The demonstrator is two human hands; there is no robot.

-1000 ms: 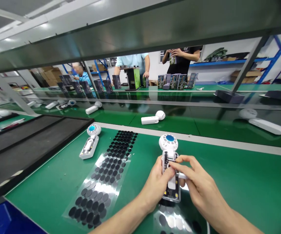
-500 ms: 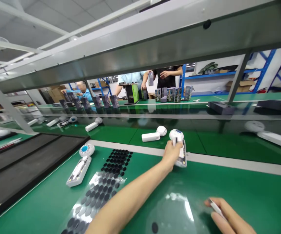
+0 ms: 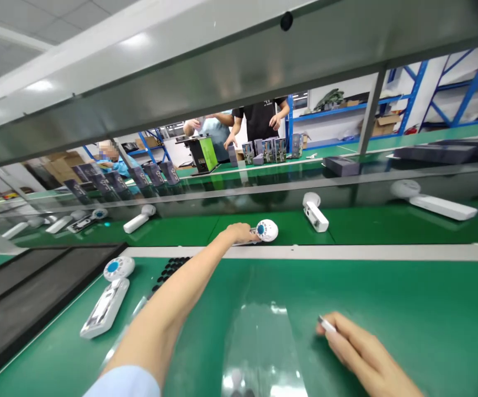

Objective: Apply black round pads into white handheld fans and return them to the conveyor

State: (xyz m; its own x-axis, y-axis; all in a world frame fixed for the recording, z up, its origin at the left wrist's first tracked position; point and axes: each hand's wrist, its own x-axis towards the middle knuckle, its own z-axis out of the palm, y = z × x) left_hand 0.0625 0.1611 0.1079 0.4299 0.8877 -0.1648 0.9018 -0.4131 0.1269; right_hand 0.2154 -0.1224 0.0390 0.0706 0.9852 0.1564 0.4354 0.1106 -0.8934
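Observation:
My left hand (image 3: pixel 239 232) is stretched far forward, closed on the handle of a small white handheld fan (image 3: pixel 266 230) with a blue centre. The fan lies on the green conveyor belt (image 3: pixel 367 226), just past the white strip. Near the bottom right, my right hand (image 3: pixel 361 355) rests on the green table and pinches a thin white tool (image 3: pixel 327 324). A second open fan unit (image 3: pixel 107 295) with a blue hub lies on the table at the left. A sheet of black round pads (image 3: pixel 168 268) is mostly hidden behind my left arm.
A clear backing film (image 3: pixel 259 342) lies on the table in front of me. More white fans (image 3: pixel 315 213) (image 3: pixel 433 201) (image 3: pixel 138 219) lie on the belt. A black tray (image 3: pixel 32 284) sits left. A metal shelf beam (image 3: pixel 222 82) hangs overhead. People handle boxes (image 3: pixel 264 149) at the back.
My left hand has carried the fan from in front of me out onto the conveyor belt and laid it flat. My right hand has drawn back toward me with the white tool.

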